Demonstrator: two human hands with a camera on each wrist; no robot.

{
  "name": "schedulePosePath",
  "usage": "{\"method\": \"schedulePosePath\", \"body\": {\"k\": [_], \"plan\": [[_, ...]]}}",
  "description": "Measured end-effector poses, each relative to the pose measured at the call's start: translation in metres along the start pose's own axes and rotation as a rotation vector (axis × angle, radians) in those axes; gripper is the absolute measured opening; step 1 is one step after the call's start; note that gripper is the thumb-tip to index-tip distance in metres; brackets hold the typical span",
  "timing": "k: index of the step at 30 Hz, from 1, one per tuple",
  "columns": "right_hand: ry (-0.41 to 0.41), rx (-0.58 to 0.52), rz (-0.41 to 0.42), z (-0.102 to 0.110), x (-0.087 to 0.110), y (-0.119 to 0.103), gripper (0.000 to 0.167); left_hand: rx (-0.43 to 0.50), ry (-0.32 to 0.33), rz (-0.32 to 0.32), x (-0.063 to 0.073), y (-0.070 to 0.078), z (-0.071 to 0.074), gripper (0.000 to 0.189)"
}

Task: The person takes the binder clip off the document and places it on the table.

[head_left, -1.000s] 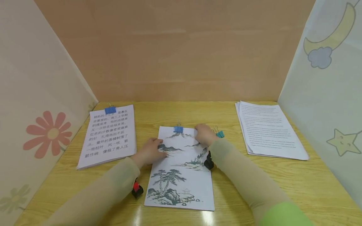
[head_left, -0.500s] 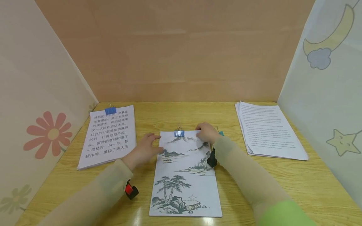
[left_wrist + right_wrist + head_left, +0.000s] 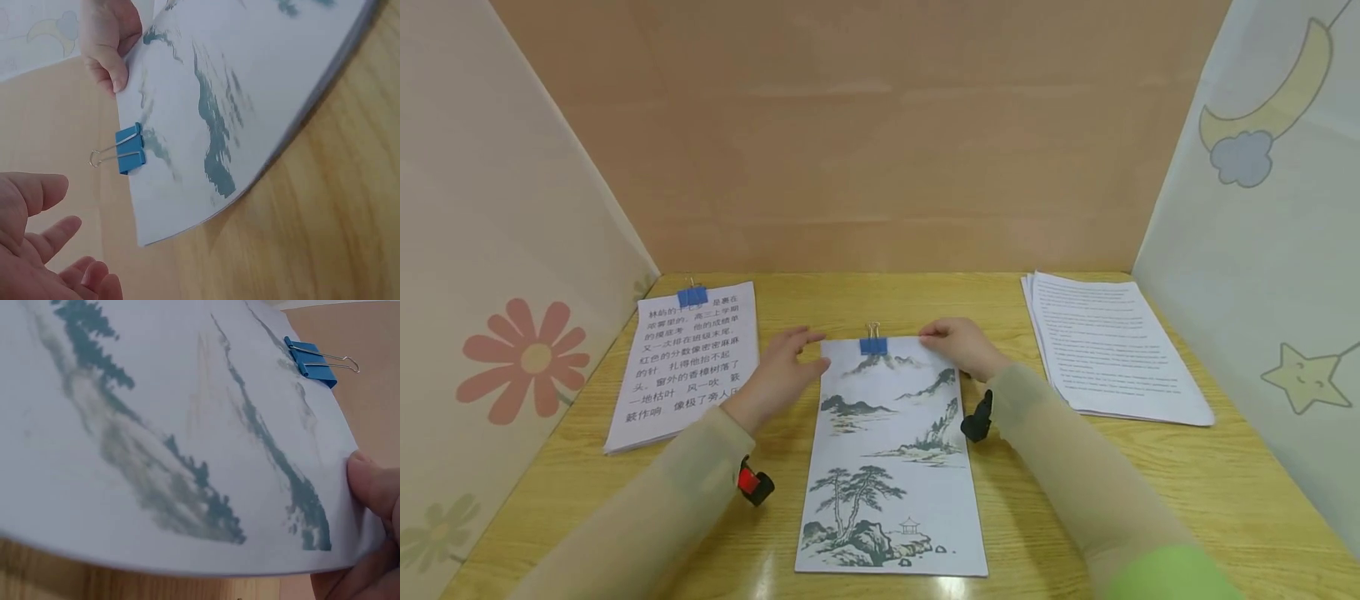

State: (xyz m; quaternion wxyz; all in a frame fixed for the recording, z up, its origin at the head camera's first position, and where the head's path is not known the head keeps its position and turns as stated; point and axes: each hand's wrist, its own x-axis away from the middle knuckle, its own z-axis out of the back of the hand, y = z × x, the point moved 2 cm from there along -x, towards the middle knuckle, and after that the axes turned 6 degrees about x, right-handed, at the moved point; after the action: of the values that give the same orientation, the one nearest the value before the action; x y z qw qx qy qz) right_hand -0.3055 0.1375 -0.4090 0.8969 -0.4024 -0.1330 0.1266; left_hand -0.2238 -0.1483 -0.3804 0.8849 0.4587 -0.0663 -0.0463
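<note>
A stack of paper [image 3: 917, 492] printed with an ink landscape lies in the middle of the head view. A blue binder clip [image 3: 873, 346] grips its top edge, wire handles pointing away from me. My right hand [image 3: 966, 348] pinches the top right corner, thumb on the printed face; in the right wrist view the sheets [image 3: 156, 506] bow upward there. Close beside the top left corner is my left hand [image 3: 778, 375], fingers apart and holding nothing. The left wrist view shows that hand [image 3: 37, 231] apart from the clip [image 3: 130, 149] and the stack's raised top edge.
On the left of the wooden table [image 3: 1037, 517] lies a text stack [image 3: 685, 367] with its own blue clip [image 3: 692, 297]. Unclipped printed sheets [image 3: 1112, 350] lie at the right. A brown panel [image 3: 880, 150] closes off the back; patterned walls stand at both sides.
The landscape stack has slid toward me and slightly right, and its top edge has risen. My left hand has left its left edge. The teal clip by my right hand is now out of sight.
</note>
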Motion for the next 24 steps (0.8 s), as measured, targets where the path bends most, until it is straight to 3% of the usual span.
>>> {"method": "schedulePosePath", "body": {"k": [12,18,24], "plan": [[0.022,-0.018,0.055,0.017,0.019,-0.02,0.027,-0.005,-0.018,-0.071,-0.022,0.03,0.007,0.056],[0.041,-0.023,0.044,0.023,0.027,-0.028,0.026,-0.115,-0.083,-0.091,-0.033,0.051,0.004,0.068],[0.057,-0.049,0.04,0.029,0.037,-0.041,0.025,-0.153,-0.149,-0.118,-0.038,0.073,0.001,0.072]]}}
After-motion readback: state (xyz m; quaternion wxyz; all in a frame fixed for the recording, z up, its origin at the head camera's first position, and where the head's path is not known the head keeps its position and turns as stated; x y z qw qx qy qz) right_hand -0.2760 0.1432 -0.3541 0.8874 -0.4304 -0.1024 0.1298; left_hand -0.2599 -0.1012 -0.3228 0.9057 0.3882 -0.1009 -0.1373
